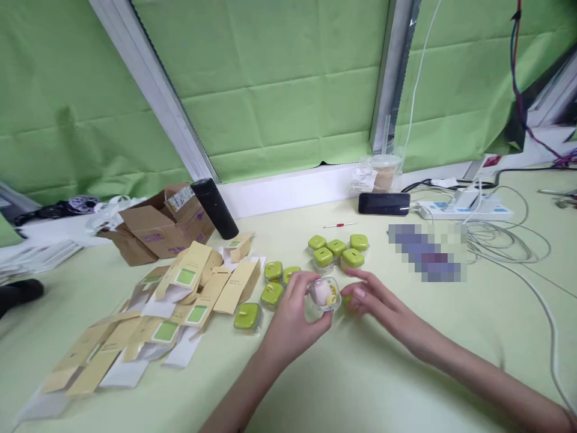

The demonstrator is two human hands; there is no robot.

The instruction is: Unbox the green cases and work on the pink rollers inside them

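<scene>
My left hand (295,316) grips a small clear plastic container (324,293) between thumb and fingers. Its open top faces me, showing a pale pinkish piece and yellow bits inside. Close on its right, my right hand (367,297) has curled fingers around a green lid (347,305), mostly hidden under them. Several clear containers with green lids (247,316) stand left of my left hand, their lids carrying a raised loop or tab. Beyond both hands, another group of green-lidded containers (336,247) is closely placed, these with a dark slot on top.
Flattened tan boxes (198,282) cover the table's left side, before an open cardboard carton (166,225) and a black cylinder (215,209). Behind are a red-and-white pen-like tool (340,225), a phone (384,204) and a bagged drink cup (385,171). Cables surround a power strip (469,209) at right.
</scene>
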